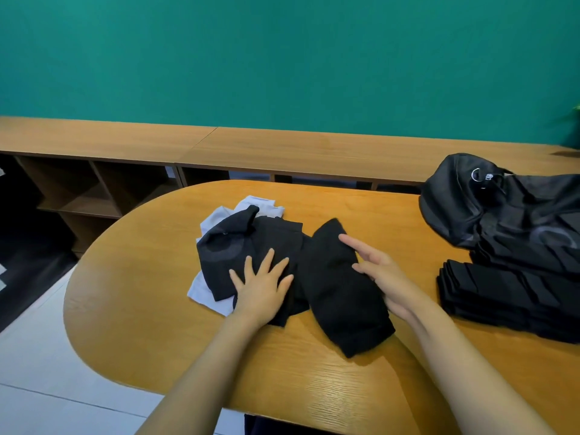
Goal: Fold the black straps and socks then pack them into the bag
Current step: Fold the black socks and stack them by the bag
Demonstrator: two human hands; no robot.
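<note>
A heap of black socks lies at the table's middle on top of pale grey socks. My left hand rests flat on the heap, fingers spread. Just to the right lies a long black sock, slanting toward the front edge. My right hand lies open along its right side, fingers on the fabric. A black bag sits at the far right. In front of it stands a stack of folded black straps.
The wooden table is oval, its rounded end at the left over a white tiled floor. Behind it runs a low wooden shelf unit against a green wall.
</note>
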